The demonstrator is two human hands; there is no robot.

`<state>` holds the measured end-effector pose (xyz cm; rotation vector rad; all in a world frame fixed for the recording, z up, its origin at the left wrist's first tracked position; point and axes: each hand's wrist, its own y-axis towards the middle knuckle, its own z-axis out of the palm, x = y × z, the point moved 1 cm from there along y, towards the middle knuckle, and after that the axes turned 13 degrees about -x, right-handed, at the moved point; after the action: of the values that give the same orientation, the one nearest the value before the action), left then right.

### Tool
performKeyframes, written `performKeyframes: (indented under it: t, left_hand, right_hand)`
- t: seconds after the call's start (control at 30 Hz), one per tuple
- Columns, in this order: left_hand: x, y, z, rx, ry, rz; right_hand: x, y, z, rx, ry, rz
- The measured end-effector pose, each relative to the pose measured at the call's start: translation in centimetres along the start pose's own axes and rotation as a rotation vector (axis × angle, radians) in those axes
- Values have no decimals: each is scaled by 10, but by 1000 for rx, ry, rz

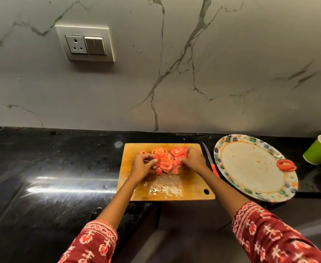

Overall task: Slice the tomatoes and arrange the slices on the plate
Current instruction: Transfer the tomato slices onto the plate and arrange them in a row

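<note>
Both hands work the heap of tomato slices (166,161) on the cutting board (192,186) — the left hand (141,167) pinches a slice at the heap's 9 o'clock edge, and the right hand (192,158) has its fingers curled onto slices at 3 o'clock. The plate (250,168) sits on the tabletop (51,168) at the board's 3 o'clock — one slice (286,165) on its rim.

Red tomato slices (165,160) heaped at far middle of my cutting board (190,186), overlapping, seeds showing. Floral-rimmed plate (250,168) right of board; one slice (286,165) at its right rim.
</note>
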<state>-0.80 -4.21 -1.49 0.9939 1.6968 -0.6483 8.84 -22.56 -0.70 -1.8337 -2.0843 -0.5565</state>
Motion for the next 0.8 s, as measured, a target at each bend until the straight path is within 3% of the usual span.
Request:
performKeyframes:
  t: [0.43,0.6,0.73,0.8]
  left_hand:
    - [-10,0,42,-1,59,-12]
    - [-20,-1,61,-3,59,-14]
    - [-25,-1,70,9,69,-9]
    - [-28,0,75,6,69,-2]
  right_hand:
    - [-24,14,-24,122,320,86]
    - [-35,19,-32,134,381,35]
    - [-39,21,-29,35,226,-93]
    - [-38,20,-34,69,352,-95]
